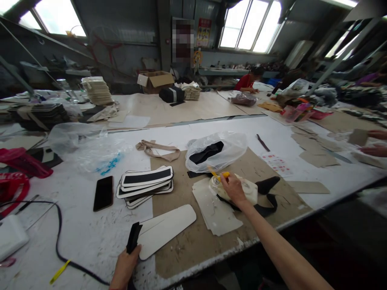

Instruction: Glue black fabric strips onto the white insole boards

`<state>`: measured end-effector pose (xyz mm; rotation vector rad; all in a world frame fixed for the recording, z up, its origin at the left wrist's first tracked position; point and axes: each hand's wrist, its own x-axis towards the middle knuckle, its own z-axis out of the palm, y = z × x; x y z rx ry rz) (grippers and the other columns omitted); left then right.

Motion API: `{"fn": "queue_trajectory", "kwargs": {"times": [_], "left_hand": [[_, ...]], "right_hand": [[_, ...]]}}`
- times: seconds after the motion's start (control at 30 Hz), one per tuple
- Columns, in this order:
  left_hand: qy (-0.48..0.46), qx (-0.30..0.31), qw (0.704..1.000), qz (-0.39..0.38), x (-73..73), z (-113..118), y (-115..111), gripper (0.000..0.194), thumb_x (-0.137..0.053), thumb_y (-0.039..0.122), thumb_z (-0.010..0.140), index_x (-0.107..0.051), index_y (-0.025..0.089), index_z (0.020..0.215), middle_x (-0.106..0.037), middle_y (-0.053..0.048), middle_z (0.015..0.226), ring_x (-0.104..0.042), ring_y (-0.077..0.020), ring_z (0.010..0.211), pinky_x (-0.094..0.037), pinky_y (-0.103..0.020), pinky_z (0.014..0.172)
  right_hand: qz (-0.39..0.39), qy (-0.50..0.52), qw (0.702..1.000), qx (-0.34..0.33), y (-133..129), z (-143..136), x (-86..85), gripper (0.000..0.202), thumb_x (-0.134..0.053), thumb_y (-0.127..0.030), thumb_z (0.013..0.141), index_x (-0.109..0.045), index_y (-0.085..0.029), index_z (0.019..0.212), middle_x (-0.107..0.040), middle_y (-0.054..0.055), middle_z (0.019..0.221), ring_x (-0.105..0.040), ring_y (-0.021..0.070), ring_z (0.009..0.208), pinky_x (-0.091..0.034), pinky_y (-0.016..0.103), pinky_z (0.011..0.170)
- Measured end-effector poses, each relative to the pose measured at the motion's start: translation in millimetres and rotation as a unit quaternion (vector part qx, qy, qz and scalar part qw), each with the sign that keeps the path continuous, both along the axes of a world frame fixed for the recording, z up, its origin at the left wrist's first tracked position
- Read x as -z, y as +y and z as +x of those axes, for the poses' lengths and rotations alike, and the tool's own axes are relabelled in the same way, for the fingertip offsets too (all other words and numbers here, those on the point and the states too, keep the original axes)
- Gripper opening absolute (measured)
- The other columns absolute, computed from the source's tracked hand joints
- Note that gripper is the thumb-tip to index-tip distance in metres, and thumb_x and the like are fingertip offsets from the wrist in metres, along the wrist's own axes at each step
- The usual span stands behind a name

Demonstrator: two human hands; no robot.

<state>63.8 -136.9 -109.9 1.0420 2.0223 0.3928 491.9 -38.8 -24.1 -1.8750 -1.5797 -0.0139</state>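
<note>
My left hand (126,264) is closed on a black strip (133,237) at the lower end of a long white panel (167,229), which lies on the brown board (178,266). Pinched in my right hand (232,188) is a yellow-handled brush (223,175), held over a cream container (249,191). Pale sheets (211,209) lie beneath and left of the container, and black strips (267,197) lie to its right. Behind it, a clear plastic bag (232,147) holds black material (207,153). Left of the board's middle is a stack of white-edged black panels (146,181).
A phone (103,193) and a black cable (59,229) lie on the left. Tan straps (159,150) are behind the stack. Another person's hands (375,143) hold a piece at the right edge; a person in red (246,81) sits farther back. The table edge (290,223) runs along the front.
</note>
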Motion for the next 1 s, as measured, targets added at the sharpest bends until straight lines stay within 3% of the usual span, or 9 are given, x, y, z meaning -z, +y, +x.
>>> {"fn": "queue_trajectory", "kwargs": {"times": [0.1, 0.27, 0.4, 0.5, 0.6, 0.7, 0.83, 0.9, 1.0], "left_hand": [[-0.040, -0.013, 0.999, -0.012, -9.9, 5, -2, 0.038, -0.045, 0.057, 0.055, -0.049, 0.020, 0.055, -0.045, -0.002, 0.043, -0.043, -0.0182, 0.045, -0.033, -0.032, 0.048], [-0.092, -0.042, 0.995, -0.003, -25.0, 13, -1, 0.035, -0.047, 0.055, 0.056, -0.040, 0.022, 0.047, -0.042, 0.000, 0.039, -0.038, -0.0142, 0.041, -0.031, -0.029, 0.046], [-0.134, -0.027, 0.991, -0.014, -21.5, 8, 3, 0.031, -0.049, 0.046, 0.057, -0.041, 0.020, 0.042, -0.041, 0.000, 0.037, -0.038, -0.0126, 0.038, -0.030, -0.027, 0.043], [-0.164, -0.027, 0.986, -0.025, -15.0, 1, 5, 0.030, -0.050, 0.042, 0.059, -0.043, 0.019, 0.043, -0.042, 0.001, 0.037, -0.038, -0.0114, 0.036, -0.029, -0.026, 0.041], [-0.200, -0.028, 0.979, -0.041, -9.7, -5, 6, 0.029, -0.052, 0.039, 0.060, -0.046, 0.017, 0.043, -0.043, 0.000, 0.037, -0.038, -0.0101, 0.035, -0.027, -0.024, 0.040], [-0.235, -0.020, 0.970, -0.055, -5.8, -10, 6, 0.029, -0.053, 0.039, 0.060, -0.048, 0.015, 0.044, -0.044, 0.001, 0.038, -0.037, -0.0089, 0.035, -0.025, -0.023, 0.039], [-0.281, 0.000, 0.958, -0.064, -0.9, -16, 5, 0.031, -0.053, 0.040, 0.062, -0.049, 0.014, 0.045, -0.043, 0.001, 0.038, -0.036, -0.0080, 0.035, -0.025, -0.023, 0.039], [-0.297, 0.006, 0.952, -0.067, 0.7, -18, 5, 0.032, -0.054, 0.041, 0.062, -0.049, 0.014, 0.046, -0.043, 0.001, 0.039, -0.037, -0.0079, 0.035, -0.025, -0.022, 0.039], [-0.317, 0.008, 0.946, -0.071, 1.3, -20, 5, 0.031, -0.054, 0.040, 0.063, -0.049, 0.014, 0.047, -0.044, 0.001, 0.040, -0.038, -0.0082, 0.036, -0.026, -0.022, 0.039]], "right_hand": [[0.038, -0.022, 0.999, -0.005, -3, -3, 4.4, 0.040, -0.031, -0.046, 0.086, -0.055, -0.016, 0.075, -0.057, 0.009, 0.075, -0.052, 0.0196, 0.072, -0.041, 0.032, 0.071], [0.057, 0.026, 0.994, 0.091, -9, -2, 6.0, 0.039, -0.035, -0.047, 0.082, -0.057, -0.015, 0.077, -0.059, 0.010, 0.074, -0.053, 0.0205, 0.071, -0.042, 0.034, 0.071], [0.009, 0.131, 0.976, 0.171, -25, 2, 5.3, 0.041, -0.040, -0.050, 0.078, -0.058, -0.014, 0.069, -0.059, 0.009, 0.062, -0.056, 0.0214, 0.065, -0.045, 0.036, 0.068], [0.000, 0.255, 0.947, 0.196, -49, -15, 4.0, 0.039, -0.048, -0.050, 0.075, -0.058, -0.013, 0.070, -0.060, 0.007, 0.056, -0.059, 0.0219, 0.060, -0.048, 0.036, 0.063], [-0.014, 0.423, 0.896, 0.136, -79, -66, 2.1, 0.040, -0.055, -0.050, 0.072, -0.058, -0.012, 0.083, -0.063, 0.006, 0.061, -0.061, 0.0209, 0.057, -0.052, 0.034, 0.058], [-0.093, 0.509, 0.855, 0.035, -106, -142, 2.2, 0.041, -0.060, -0.050, 0.070, -0.057, -0.013, 0.088, -0.065, 0.006, 0.071, -0.062, 0.0192, 0.056, -0.054, 0.033, 0.056], [-0.148, 0.520, 0.840, -0.042, -118, -230, 9.1, 0.040, -0.056, -0.051, 0.074, -0.056, -0.014, 0.088, -0.065, 0.007, 0.080, -0.063, 0.0184, 0.060, -0.055, 0.032, 0.059], [-0.157, 0.516, 0.841, -0.050, -117, -254, 16.0, 0.041, -0.055, -0.052, 0.075, -0.055, -0.014, 0.088, -0.064, 0.007, 0.078, -0.063, 0.0186, 0.060, -0.055, 0.032, 0.061], [-0.164, 0.496, 0.851, -0.047, -117, -268, 29.5, 0.041, -0.054, -0.053, 0.075, -0.054, -0.014, 0.088, -0.063, 0.006, 0.077, -0.063, 0.0188, 0.061, -0.054, 0.032, 0.062]]}}
